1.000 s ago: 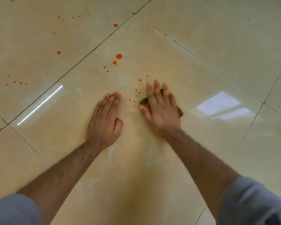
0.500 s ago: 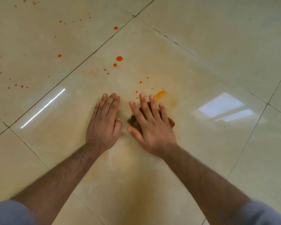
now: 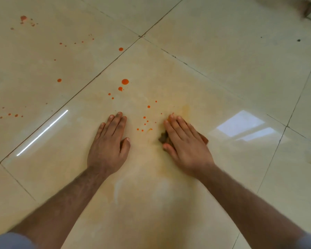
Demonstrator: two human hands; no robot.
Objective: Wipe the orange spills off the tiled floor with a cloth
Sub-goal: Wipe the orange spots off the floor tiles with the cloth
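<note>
Cloth (image 3: pixel 163 137) under flat right hand (image 3: pixel 186 145), left hand (image 3: pixel 109 143) flat — empty, orange drops (image 3: pixel 125 81) between, beyond.

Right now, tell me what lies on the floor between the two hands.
In the head view, small orange droplets dot the tile between the left hand and the right hand, which presses the brown cloth. Nothing else lies there.

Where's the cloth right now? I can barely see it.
In the head view, the cloth lies under the right hand, flat on the floor, just right of small orange drops.
</note>
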